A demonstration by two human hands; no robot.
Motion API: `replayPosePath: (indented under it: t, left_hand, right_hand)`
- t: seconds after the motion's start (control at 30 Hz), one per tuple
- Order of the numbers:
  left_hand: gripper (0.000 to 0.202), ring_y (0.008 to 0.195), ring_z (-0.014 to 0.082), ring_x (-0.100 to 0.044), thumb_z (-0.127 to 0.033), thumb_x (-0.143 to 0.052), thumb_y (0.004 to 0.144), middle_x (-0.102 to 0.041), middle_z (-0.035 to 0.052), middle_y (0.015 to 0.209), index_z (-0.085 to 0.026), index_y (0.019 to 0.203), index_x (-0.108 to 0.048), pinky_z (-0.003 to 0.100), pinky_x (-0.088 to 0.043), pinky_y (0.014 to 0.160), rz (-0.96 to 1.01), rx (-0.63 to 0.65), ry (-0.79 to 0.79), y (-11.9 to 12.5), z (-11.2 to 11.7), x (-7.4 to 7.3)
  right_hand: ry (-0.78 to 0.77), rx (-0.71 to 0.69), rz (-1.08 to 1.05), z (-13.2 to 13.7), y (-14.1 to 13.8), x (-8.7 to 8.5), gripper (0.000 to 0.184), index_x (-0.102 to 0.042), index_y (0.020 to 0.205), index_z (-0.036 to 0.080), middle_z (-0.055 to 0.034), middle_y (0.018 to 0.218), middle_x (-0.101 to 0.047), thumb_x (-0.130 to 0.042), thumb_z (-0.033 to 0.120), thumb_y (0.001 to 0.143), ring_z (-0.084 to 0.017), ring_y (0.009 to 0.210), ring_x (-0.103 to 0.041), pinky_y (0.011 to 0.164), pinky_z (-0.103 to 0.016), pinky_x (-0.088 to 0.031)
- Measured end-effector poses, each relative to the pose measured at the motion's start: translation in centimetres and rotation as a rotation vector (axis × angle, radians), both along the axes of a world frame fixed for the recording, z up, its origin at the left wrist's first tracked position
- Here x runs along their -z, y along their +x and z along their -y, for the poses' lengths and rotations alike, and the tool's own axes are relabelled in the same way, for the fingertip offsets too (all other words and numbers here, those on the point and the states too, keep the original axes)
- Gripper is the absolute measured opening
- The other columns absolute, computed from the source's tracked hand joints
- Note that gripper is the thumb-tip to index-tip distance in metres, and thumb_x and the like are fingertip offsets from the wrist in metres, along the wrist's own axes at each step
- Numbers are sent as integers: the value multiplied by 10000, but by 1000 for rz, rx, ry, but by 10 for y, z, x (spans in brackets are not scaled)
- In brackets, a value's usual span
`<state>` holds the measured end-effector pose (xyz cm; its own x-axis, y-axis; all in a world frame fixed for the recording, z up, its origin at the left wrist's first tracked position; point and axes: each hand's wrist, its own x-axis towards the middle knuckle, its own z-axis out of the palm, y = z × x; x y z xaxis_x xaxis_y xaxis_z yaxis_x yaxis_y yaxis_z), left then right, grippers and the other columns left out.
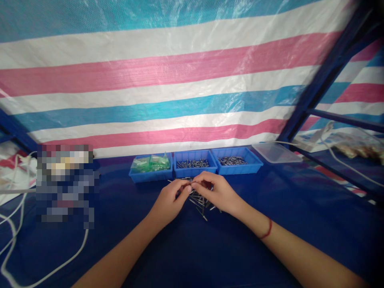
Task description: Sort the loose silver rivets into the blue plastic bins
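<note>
Left hand [167, 201], right hand [218, 193] cover pinched item; pins [201, 208] blurry.

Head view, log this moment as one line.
left hand: fingertips pinched over pin pile | right hand: fingertips pinched, meeting left | held item: too small to tell | behind: three blue trays
</note>
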<state>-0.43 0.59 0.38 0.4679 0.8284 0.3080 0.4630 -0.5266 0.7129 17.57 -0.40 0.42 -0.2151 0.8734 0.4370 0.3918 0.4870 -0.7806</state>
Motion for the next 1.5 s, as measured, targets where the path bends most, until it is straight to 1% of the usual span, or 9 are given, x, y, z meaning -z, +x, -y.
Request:
replayPosePath:
  t: [0.1,0.27,0.4,0.83,1.1,1.2,1.27,1.4,1.5]
  left_hand:
    - [222,840,168,-585,-290,-441,919,-648,39,911,-186,953,-634,268,-426,789,-67,49,57,-1,0,-4]
    - [243,799,154,-567,-271,-406,934,-622,24,841,-178,844,-611,249,-409,753,-84,88,71,-1,0,-3]
    - [243,775,149,-563,-288,-408,935,-609,16,812,-176,853,-608,242,-407,732,-78,88,60,0,0,0]
    - [144,734,145,-568,-271,-523,876,-640,13,842,-187,910,-635,239,-423,668,-46,-79,41,-3,-2,-2]
    - [149,742,145,-586,-288,-530,878,-641,17,849,-184,926,-625,243,-443,675,-35,-106,68,-4,-3,-1]
    - [177,785,157,-592,-307,-525,883,-637,25,877,-190,974,-622,266,-454,736,-93,-82,97,-5,-2,-2]
    - [191,869,176,-589,-318,-518,887,-629,36,934,-204,990,-632,293,-449,807,-151,-42,142,-6,-1,-3]
    - [301,1008,229,-539,-399,-536,867,-583,61,1092,-253,1115,-624,375,-416,900,-333,34,224,-9,1,-3]
    - [452,1048,268,-506,-494,-564,826,-533,69,1192,-302,1236,-553,423,-419,884,-465,79,226,-10,2,0]
  right_hand:
    - [8,13,-12,0,1,-1,175,-662,779,174,-33,735,-624,-563,305,841,-123,601,-504,547,-257,-403]
    - [-2,13,-25,0,1,-1,174,-650,767,177,-29,729,-618,-567,315,833,-118,578,-479,540,-260,-390]
    - [-2,6,-37,0,0,-1,185,-643,744,180,-17,696,-595,-565,323,832,-118,573,-475,536,-259,-386]
    - [-13,16,-41,-2,2,1,83,-633,784,174,-9,707,-581,-566,217,810,-109,577,-481,543,-246,-405]
    - [128,-54,131,-5,8,-1,96,-631,804,186,-23,781,-580,-540,172,834,-127,669,-536,607,-255,-445]
    - [270,79,224,-11,26,-8,129,-645,852,194,-50,862,-613,-516,192,854,-170,810,-570,735,-307,-462]
    - [361,279,287,-19,47,-11,141,-652,862,185,-67,882,-622,-515,219,856,-201,870,-573,811,-344,-448]
    - [346,676,497,-37,91,-5,199,-666,850,161,-104,844,-625,-511,286,852,-256,847,-571,799,-392,-431]
    - [328,840,608,-44,106,4,295,-662,960,144,-148,925,-616,-548,380,824,-302,886,-551,824,-452,-404]
